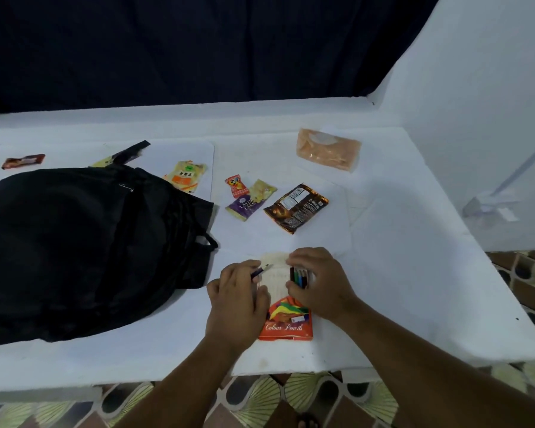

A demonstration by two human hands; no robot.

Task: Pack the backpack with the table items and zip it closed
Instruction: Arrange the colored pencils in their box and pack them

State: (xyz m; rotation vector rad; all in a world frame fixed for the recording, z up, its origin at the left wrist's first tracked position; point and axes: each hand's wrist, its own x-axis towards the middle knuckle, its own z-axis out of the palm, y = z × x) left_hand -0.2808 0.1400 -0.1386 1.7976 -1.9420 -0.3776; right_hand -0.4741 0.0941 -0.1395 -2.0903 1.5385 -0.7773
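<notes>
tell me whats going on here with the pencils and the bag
A person is gathering colour pencils at the table's near edge. The left hand holds one pencil; the right hand grips a bundle of pencils above the orange pencil box. The black backpack lies to the left, and snack packets are not yet packed.

Not much going on body-wise here: both arms are showing bare all the way from the bottom edge of the shot up to the wrists, no sleeves coming into view anywhere. The left hand (238, 307) and the right hand (320, 282) aren't wearing anything either, no gloves, rings, watch or bands that I can make out. Nails are looking short, though it's too blurry to say more. Down at the very bottom edge, some bare toes (308, 423) are peeking in over the patterned floor.
</notes>
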